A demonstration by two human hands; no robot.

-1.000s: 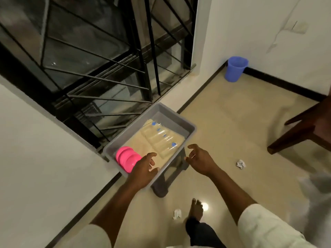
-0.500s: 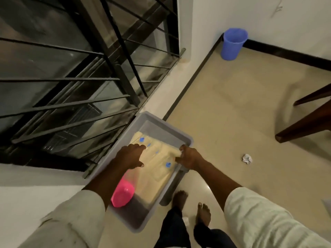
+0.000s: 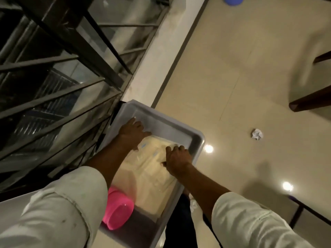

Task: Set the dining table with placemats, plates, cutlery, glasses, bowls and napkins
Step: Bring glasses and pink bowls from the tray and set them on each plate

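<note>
A grey plastic tub stands on a low stand beside the window grille. Inside lies a stack of cream placemats with small blue marks, and pink bowls sit at the tub's near end. My left hand reaches into the far left of the tub, fingers spread over the far edge of the placemats. My right hand lies on the right side of the stack with its fingers curled at the placemats' edge by the tub wall. Whether either hand has hold of a placemat is hidden.
Black window bars fill the left. A crumpled paper ball lies on the beige floor to the right. Dark wooden furniture legs stand at the right edge. A blue bucket is at the top.
I have leaned closer over the tub. Both hands moved from above its near rim down onto the placemats, the left one sliding toward the far end.
</note>
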